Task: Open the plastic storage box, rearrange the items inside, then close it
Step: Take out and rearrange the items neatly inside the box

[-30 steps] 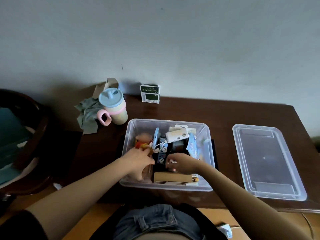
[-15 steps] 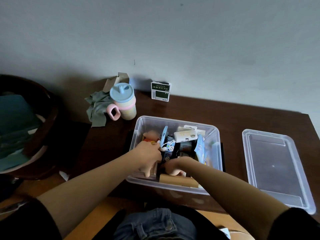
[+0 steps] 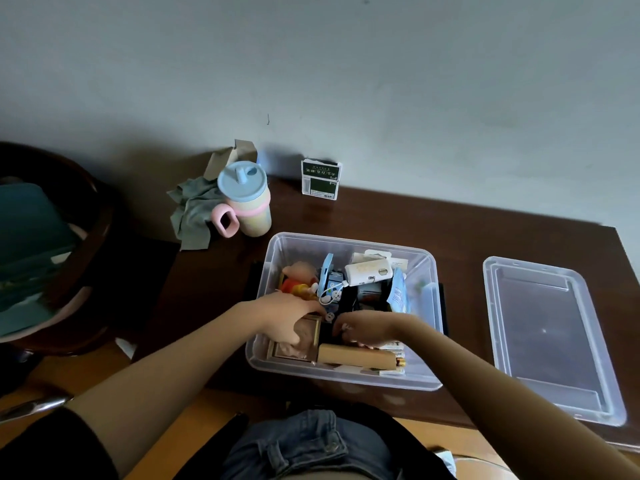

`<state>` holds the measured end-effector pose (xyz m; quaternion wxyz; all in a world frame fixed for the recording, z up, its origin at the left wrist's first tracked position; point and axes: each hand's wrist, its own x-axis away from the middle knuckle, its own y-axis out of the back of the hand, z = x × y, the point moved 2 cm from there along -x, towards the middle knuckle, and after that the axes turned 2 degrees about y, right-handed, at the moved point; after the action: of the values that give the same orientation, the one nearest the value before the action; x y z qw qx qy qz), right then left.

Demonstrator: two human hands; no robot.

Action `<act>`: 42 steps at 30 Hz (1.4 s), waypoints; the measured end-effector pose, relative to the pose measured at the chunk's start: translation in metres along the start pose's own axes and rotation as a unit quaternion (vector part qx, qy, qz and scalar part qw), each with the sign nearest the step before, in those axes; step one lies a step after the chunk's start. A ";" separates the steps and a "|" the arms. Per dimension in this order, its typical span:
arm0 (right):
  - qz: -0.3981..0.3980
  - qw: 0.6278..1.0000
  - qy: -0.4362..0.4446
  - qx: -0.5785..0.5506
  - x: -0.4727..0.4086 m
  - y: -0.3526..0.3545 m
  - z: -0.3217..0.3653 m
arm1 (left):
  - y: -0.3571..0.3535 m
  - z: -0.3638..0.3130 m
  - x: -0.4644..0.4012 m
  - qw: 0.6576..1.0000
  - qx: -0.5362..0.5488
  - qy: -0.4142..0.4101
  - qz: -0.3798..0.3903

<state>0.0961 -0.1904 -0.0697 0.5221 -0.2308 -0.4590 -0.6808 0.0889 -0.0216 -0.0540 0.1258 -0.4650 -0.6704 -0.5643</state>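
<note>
The clear plastic storage box (image 3: 346, 241) stands open on the dark wooden table, crammed with small items. Its clear lid (image 3: 547, 337) lies flat to the right. Both hands reach into the near half of the box. My left hand (image 3: 287, 317) curls over a small gold-edged picture frame (image 3: 301, 344) at the near left corner. My right hand (image 3: 369, 329) dips its curled fingers among dark items behind a tan box (image 3: 356, 356); what they touch is hidden. Further back sit a doll (image 3: 299, 275), a white power bank (image 3: 369, 273) and a blue packet (image 3: 398, 296).
A pastel cup with a blue lid and pink handle (image 3: 244, 202) stands at the back left beside a grey cloth (image 3: 192, 213). A small green-and-white carton (image 3: 320, 181) leans on the wall. A dark round chair (image 3: 69, 244) is on the left.
The camera has come closer and tilted. My left hand has lowered the frame towards the box's near left corner. My right hand has stayed low in the middle of the box.
</note>
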 end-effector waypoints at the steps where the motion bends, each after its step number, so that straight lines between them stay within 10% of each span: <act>1: -0.019 1.000 0.000 -0.024 0.008 0.002 -0.005 | -0.001 0.000 0.000 1.000 0.021 0.005 0.009; 7: -0.089 0.974 0.003 -0.206 0.049 0.009 -0.035 | 0.006 -0.020 -0.002 0.995 0.059 -0.005 -0.085; 12: -0.224 0.925 0.015 -0.306 0.069 0.008 -0.056 | 0.023 -0.048 -0.036 0.914 0.381 0.022 -0.138; 22: -0.395 0.857 -0.017 -0.330 0.090 0.003 -0.080 | 0.027 -0.096 -0.084 0.953 0.200 0.120 -0.194; 32: -0.407 0.899 -0.103 -0.125 0.084 0.015 -0.070 | 0.056 -0.052 -0.024 0.891 0.324 -0.060 -0.313; 42: -0.195 0.924 -0.216 0.249 0.016 -0.001 -0.050 | 0.041 0.015 0.002 0.833 0.449 -0.057 -0.318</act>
<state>0.0977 -0.2416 -0.0809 0.3073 -0.1409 -0.7515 -0.5666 0.1244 -0.0106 -0.0313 0.0961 -0.1498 -0.9670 -0.1826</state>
